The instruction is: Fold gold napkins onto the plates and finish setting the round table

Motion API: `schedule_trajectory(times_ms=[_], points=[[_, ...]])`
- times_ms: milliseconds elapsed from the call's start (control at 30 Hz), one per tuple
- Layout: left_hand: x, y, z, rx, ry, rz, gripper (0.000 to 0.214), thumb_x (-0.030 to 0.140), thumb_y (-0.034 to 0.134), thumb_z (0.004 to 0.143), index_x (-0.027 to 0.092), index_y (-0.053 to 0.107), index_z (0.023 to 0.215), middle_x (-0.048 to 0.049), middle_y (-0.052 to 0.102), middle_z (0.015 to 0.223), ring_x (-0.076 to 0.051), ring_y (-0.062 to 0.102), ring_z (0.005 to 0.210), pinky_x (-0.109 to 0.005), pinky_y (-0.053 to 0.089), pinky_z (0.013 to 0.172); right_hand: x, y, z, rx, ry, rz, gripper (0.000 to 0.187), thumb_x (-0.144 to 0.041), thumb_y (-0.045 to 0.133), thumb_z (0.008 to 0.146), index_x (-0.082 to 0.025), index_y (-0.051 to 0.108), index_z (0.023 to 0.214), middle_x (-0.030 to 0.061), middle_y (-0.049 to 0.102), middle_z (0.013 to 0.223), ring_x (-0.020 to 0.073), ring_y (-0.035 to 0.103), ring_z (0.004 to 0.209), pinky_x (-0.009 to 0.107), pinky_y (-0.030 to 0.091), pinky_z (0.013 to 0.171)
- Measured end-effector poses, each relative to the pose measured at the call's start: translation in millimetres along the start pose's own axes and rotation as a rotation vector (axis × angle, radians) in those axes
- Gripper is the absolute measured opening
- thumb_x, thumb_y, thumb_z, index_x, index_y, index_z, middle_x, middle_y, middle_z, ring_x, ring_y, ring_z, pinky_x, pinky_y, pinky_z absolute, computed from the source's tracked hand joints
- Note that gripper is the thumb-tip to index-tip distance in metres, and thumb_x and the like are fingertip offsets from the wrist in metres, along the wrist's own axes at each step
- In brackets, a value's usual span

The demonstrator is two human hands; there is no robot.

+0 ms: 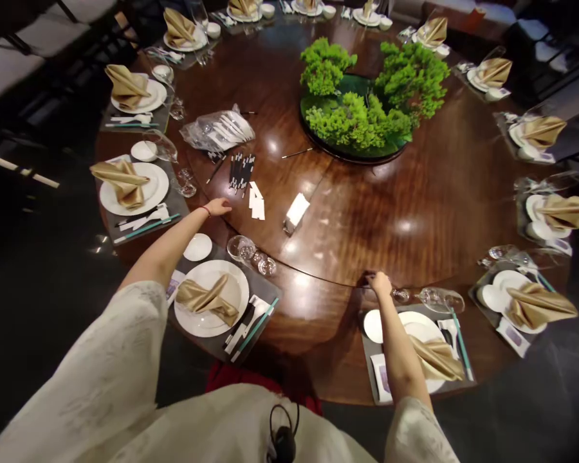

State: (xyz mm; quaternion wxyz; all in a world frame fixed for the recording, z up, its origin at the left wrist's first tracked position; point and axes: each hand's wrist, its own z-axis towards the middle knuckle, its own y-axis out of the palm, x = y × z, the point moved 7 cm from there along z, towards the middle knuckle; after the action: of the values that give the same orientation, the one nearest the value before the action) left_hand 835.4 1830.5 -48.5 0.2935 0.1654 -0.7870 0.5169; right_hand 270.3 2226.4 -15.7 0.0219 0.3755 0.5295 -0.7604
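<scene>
My left hand (218, 206) lies on the near left rim of the round wooden turntable (347, 218), fingers stretched out and nothing in them. Close to it are white paper slips (257, 204) and a bundle of black sticks with white ends (242, 172). My right hand (380, 283) is at the turntable's near right edge, fingers bent down in shadow; whether they hold anything cannot be made out. Just right of it, a small glass (401, 294) and a wine glass (441, 299) lie on their sides. A white-topped box (296, 212) stands between both hands.
Place settings ring the table, with white plates (241, 283), folded gold napkins (208, 297), bowls, spoons and toppled glasses (251, 253). A clear plastic bag (218, 128) holds white packets. A green miniature-tree centrepiece (361, 128) stands on the turntable. Chairs (53, 35) stand at upper left.
</scene>
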Motion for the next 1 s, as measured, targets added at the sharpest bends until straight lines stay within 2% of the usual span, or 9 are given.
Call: schedule_trajectory(times_ms=[133, 200, 267, 367, 433, 567, 700, 833, 1000], points=[[-20.5, -4.7, 21.6, 0.155, -0.045, 0.144, 0.09, 0.065, 0.077, 0.064, -0.001, 0.057, 0.123, -0.0345, 0.047, 0.145, -0.044, 0.039, 0.139, -0.058, 0.028, 0.116, -57.9, -13.6, 52.5, 0.251, -0.047, 0.0, 0.03, -0.035, 0.048, 0.096, -0.018, 0.072, 0.1, 0.0173, 0.072, 0.102, 0.0211, 0.069, 0.096, 0.041, 0.053, 0.093], [-26.3, -1.8, 29.2, 0.181, -0.035, 0.219, 0.106, 0.071, 0.074, 0.065, -0.003, 0.048, 0.136, -0.0365, 0.03, 0.156, -0.047, 0.025, 0.147, -0.062, 0.018, 0.118, -116.2, -12.9, 76.0, 0.349, -0.186, 0.034, 0.032, -0.031, 0.046, 0.097, -0.017, 0.071, 0.112, 0.0158, 0.072, 0.109, 0.0208, 0.066, 0.106, 0.042, 0.052, 0.099], [-27.9, 3.0, 33.5, 0.172, 0.036, 0.268, 0.111, 0.075, 0.069, 0.069, -0.002, 0.041, 0.144, -0.0344, 0.026, 0.16, -0.046, 0.019, 0.15, -0.062, 0.011, 0.12, -180.0, 1.1, 96.2, 0.388, -0.352, 0.096, 0.032, -0.028, 0.044, 0.099, -0.017, 0.072, 0.109, 0.0121, 0.072, 0.106, 0.019, 0.064, 0.104, 0.04, 0.052, 0.098], [-26.6, 6.9, 34.1, 0.165, 0.19, 0.283, 0.1, 0.069, 0.059, 0.078, -0.001, 0.04, 0.147, -0.0298, 0.025, 0.162, -0.042, 0.017, 0.153, -0.058, 0.006, 0.123, -252.9, 61.1, 125.2, 0.214, -0.537, 0.192, 0.031, -0.023, 0.043, 0.097, -0.019, 0.072, 0.102, 0.0082, 0.071, 0.1, 0.0184, 0.063, 0.101, 0.039, 0.051, 0.098], [-24.5, 11.0, 34.0, 0.137, 0.294, 0.275, 0.088, 0.062, 0.057, 0.081, 0.004, 0.045, 0.146, -0.0247, 0.027, 0.163, -0.039, 0.016, 0.154, -0.056, 0.005, 0.124, -271.5, 116.8, 142.7, 0.045, -0.571, 0.23, 0.031, -0.021, 0.042, 0.096, -0.019, 0.072, 0.106, 0.0073, 0.07, 0.102, 0.0185, 0.062, 0.104, 0.038, 0.05, 0.1], [-21.5, 43.2, 36.1, -0.084, 0.446, 0.278, 0.07, 0.054, 0.06, 0.077, 0.017, 0.06, 0.138, -0.0162, 0.041, 0.159, -0.037, 0.025, 0.152, -0.054, 0.009, 0.125, -241.2, 219.4, 181.3, -0.207, -0.44, 0.161, 0.036, -0.018, 0.041, 0.094, -0.013, 0.068, 0.118, 0.0114, 0.067, 0.114, 0.0192, 0.059, 0.109, 0.036, 0.048, 0.105], [-18.1, 91.0, 23.7, -0.235, 0.639, 0.288, 0.063, 0.051, 0.061, 0.078, 0.024, 0.064, 0.135, -0.0131, 0.046, 0.156, -0.036, 0.03, 0.15, -0.055, 0.014, 0.125, -189.2, 276.9, 227.3, -0.361, -0.317, -0.079, 0.052, -0.018, 0.044, 0.093, -0.009, 0.052, 0.144, 0.0174, 0.049, 0.149, 0.025, 0.049, 0.132, 0.043, 0.04, 0.115], [-7.9, 124.2, -7.8, -0.171, 0.887, 0.286, 0.065, 0.043, 0.06, 0.088, 0.016, 0.052, 0.146, -0.0189, 0.039, 0.159, -0.036, 0.029, 0.151, -0.057, 0.021, 0.123, -166.0, 295.1, 265.2, -0.389, -0.291, -0.311, 0.051, -0.028, 0.045, 0.098, -0.016, 0.051, 0.147, 0.0134, 0.037, 0.16, 0.0285, 0.036, 0.145, 0.047, 0.035, 0.12], [11.3, 144.3, -30.6, -0.177, 0.987, 0.221, 0.053, 0.028, 0.057, 0.092, 0.017, 0.052, 0.144, -0.0189, 0.047, 0.153, -0.032, 0.035, 0.149, -0.054, 0.03, 0.122, -140.6, 280.0, 280.3, -0.32, -0.091, -0.502, 0.039, -0.021, 0.037, 0.101, -0.004, 0.068, 0.117, 0.0232, 0.064, 0.126, 0.0267, 0.061, 0.115, 0.038, 0.049, 0.102]])
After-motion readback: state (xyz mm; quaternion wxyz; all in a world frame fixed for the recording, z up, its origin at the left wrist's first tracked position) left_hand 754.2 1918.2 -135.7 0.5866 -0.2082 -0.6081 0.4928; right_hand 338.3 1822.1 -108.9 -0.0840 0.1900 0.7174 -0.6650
